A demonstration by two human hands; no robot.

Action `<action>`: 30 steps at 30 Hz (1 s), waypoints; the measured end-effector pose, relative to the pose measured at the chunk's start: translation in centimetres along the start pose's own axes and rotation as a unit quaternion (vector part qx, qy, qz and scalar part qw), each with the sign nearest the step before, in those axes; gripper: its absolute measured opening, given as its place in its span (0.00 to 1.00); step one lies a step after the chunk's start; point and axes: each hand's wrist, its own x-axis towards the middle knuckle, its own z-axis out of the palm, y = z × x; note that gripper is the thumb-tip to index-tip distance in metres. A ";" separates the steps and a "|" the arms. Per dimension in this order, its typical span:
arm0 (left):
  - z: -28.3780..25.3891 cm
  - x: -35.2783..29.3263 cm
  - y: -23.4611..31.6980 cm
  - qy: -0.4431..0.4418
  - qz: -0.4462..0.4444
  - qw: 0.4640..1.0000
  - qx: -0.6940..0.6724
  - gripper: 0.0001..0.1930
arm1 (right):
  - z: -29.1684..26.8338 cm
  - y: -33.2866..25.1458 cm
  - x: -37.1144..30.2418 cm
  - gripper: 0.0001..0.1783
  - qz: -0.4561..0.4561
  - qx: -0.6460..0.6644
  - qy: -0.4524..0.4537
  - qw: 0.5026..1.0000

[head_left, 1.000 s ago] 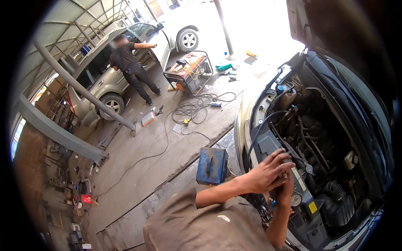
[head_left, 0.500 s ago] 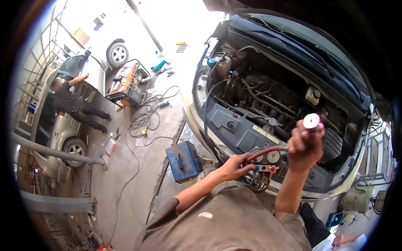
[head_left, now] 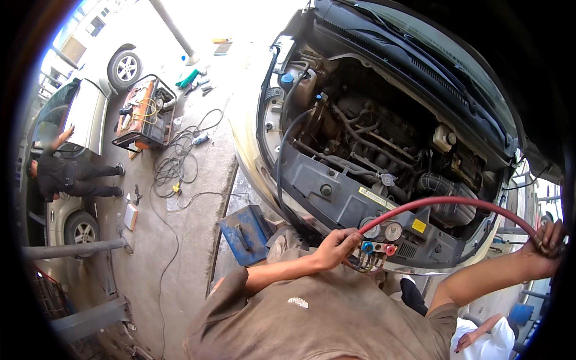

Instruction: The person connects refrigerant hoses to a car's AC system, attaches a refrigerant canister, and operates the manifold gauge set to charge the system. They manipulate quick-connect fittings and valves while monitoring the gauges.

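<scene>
A red hose (head_left: 447, 201) arches over the front of the open engine bay, between my two hands. My left hand (head_left: 337, 247) is closed around its near end, close to the gauges. My right hand (head_left: 547, 243), far out at the right rim, grips the other end; the hose's tip there is hidden in shadow and fingers. Just right of my left hand is a manifold gauge set (head_left: 379, 247) with two round dials, a blue knob and a red knob, at the car's front edge. The engine (head_left: 375, 129) lies beyond it under the raised hood.
A blue metal box (head_left: 245, 234) stands left of the car (head_left: 312, 174). Farther left are a tangled cable (head_left: 177, 165), a framed generator (head_left: 146, 114) and a person in dark clothes (head_left: 75, 177) beside another car. Someone in white (head_left: 486, 339) is at lower right.
My right hand has swung from above the engine bay out to the far right, drawing the red hose into a long arch. The bright round thing at that hand no longer shows. The view has shifted.
</scene>
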 end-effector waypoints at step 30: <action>-29.6 9.1 4.0 0.472 0.179 0.597 0.624 0.14 | 14.6 44.2 -35.8 0.25 0.719 -0.110 -0.486 0.486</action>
